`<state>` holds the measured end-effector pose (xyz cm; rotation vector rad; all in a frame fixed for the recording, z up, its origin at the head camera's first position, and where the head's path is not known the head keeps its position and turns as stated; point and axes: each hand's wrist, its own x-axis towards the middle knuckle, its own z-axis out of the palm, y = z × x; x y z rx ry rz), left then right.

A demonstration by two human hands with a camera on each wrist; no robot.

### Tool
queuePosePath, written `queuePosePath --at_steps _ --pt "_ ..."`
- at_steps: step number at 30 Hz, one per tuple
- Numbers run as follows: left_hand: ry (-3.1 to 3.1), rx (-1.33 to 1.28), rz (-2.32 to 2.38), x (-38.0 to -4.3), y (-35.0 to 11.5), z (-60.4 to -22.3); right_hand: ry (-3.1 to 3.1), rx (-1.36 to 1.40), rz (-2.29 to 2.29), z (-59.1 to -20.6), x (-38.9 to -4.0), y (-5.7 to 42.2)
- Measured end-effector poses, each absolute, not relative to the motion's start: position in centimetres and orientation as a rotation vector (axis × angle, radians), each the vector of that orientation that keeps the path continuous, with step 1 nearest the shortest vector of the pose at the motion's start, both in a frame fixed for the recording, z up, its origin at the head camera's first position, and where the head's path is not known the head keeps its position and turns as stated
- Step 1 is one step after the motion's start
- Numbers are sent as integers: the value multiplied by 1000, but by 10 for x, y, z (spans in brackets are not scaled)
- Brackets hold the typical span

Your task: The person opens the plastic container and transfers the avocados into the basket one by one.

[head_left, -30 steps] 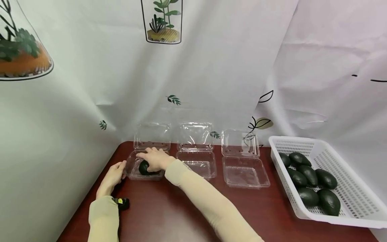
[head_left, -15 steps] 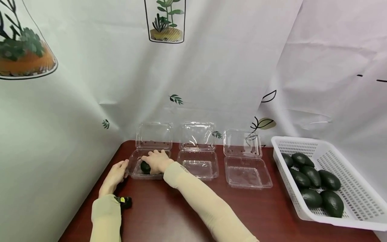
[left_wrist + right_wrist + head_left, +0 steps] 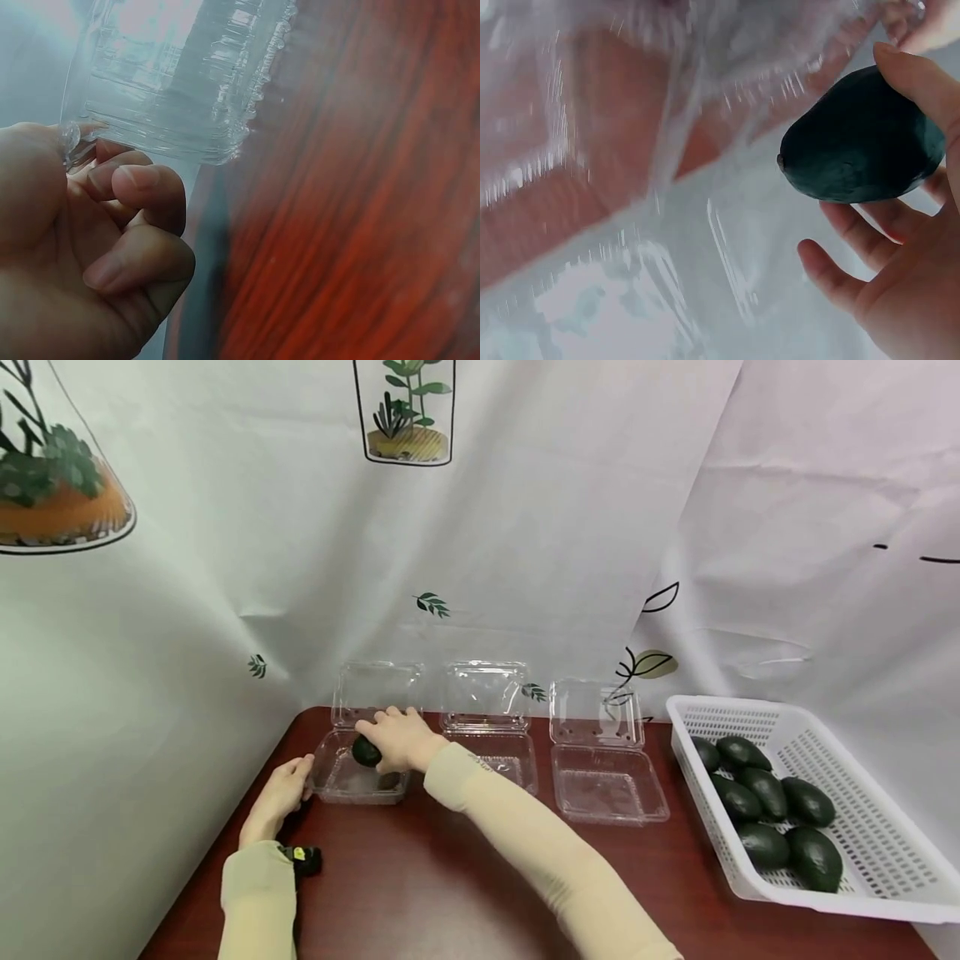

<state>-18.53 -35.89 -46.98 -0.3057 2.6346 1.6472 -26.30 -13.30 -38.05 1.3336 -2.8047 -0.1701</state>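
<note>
My right hand (image 3: 405,739) holds a dark green avocado (image 3: 366,751) over the leftmost clear plastic clamshell container (image 3: 352,789). Its thumb and fingers wrap the avocado (image 3: 862,142) in the right wrist view, with the narrow stem end sticking out. At the container's left edge, my left hand (image 3: 283,789) pinches the rim. Seen from the left wrist, the left hand (image 3: 112,225) has curled fingers at the clear wall (image 3: 161,112); the thumb tip is partly hidden. The container's lid (image 3: 377,689) stands raised behind it.
Two more clamshells stand open to the right, the middle one (image 3: 517,739) and the right one (image 3: 611,785). A white perforated basket (image 3: 885,852) with several avocados (image 3: 813,860) occupies the right side. A patterned cloth (image 3: 525,527) hangs behind the brown table (image 3: 420,893).
My right hand has raised the avocado from the bottom of the left container, a little up and away from me. The left hand keeps its place on the rim.
</note>
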Motion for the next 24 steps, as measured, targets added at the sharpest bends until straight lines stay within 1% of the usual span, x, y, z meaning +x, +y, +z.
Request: queuePosePath --at_steps 4,8,16,24 --pt "2645 -311 1644 -186 -359 -471 -2776 1335 -168 -360 -266 -115" --pt "2638 -320 1641 -186 -358 -470 -2747 1338 -175 -338 -269 -87" --pt "2630 -309 1631 -187 -356 -467 -2680 1289 -254 -298 -279 -9" --pt "2621 -324 1627 -184 -355 -466 -2698 1204 -249 -271 -284 73"
